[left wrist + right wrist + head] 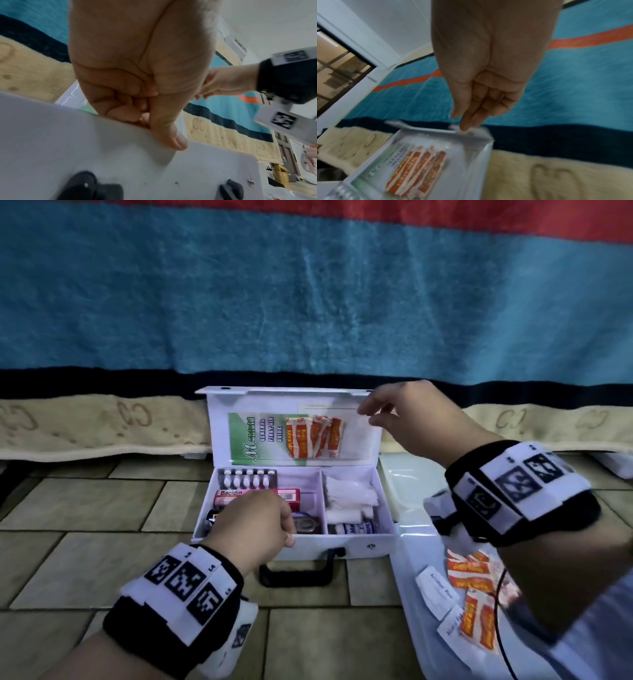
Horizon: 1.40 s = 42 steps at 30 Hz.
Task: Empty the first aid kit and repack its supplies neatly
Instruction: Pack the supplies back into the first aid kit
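A white first aid kit [294, 539] is seen open on the tiled floor [85, 542], its long axis running left to right, the black handle [298, 573] facing the person and the lid [294, 428] standing upright at the back against a striped towel [308, 302]. Orange plaster sachets [315, 436] and a green guide leaflet [250, 440] are held flat inside the lid. A blister strip [248, 478] and a pink Bacidin box [257, 495] are laid lengthwise in the left compartment; gauze packets [349, 494] are kept in the right one. The front wall is gripped by the left hand [253, 525], fingers curled inside and thumb [169, 136] outside. The right hand [400, 416] is held at the lid's upper right corner, fingers loosely bent, nothing grasped. More sachets [476, 597] are spread on a white tray [411, 559] at the right.
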{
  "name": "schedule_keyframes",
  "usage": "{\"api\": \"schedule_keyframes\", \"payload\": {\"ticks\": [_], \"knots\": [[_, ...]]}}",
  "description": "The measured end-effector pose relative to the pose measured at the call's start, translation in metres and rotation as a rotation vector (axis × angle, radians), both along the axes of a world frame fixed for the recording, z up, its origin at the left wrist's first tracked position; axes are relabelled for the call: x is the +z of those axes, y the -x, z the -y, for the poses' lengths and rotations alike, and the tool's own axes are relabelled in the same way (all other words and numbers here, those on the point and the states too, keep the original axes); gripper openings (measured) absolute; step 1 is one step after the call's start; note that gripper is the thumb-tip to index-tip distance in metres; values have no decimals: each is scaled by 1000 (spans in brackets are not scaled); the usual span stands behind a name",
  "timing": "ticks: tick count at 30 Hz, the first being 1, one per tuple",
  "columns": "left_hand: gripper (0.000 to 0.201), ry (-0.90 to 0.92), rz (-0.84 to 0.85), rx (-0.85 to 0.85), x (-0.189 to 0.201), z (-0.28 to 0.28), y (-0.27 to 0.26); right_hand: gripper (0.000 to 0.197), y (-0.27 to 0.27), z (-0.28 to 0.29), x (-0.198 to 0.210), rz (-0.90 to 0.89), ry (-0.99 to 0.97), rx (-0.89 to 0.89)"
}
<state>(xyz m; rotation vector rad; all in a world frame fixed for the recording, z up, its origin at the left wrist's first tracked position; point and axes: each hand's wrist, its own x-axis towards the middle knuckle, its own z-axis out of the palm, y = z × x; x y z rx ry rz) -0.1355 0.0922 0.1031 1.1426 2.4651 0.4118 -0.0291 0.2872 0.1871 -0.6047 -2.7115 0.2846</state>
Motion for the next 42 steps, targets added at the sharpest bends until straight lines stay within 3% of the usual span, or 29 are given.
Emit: {"api": "schedule_keyframes", "payload": {"ticks": [2, 7, 11, 16, 21, 25, 31, 36, 42], "knots": [[18, 16, -1, -12, 0, -2, 1, 14, -41, -5, 1, 6, 51, -25], [29, 29, -43, -36, 0, -4, 2, 12, -139, -21, -47, 515, 88, -228], [29, 16, -41, -41, -3, -3, 3, 25, -174, -12, -90, 701, 133, -255], [27, -9, -60, -48, -6, -2, 5, 35, -176, -5, -109, 582, 58, -286], [26, -5, -65, -40, -7, -2, 3, 9, -169, -7, -110, 624, -23, -295], [26, -7, -55, -24, -6, -1, 3, 36, -173, -15, -108, 593, 182, -344], [26, 7, -65, -17, -2, 0, 0, 20, -172, -20, -56, 320, 319, -290], [25, 2, -85, -28, 2, 1, -4, 15, -124, -6, -41, 27, 637, -179], [20, -23, -100, -31, 6, 3, -6, 10, -33, 12, -54, 187, 403, 39]]}}
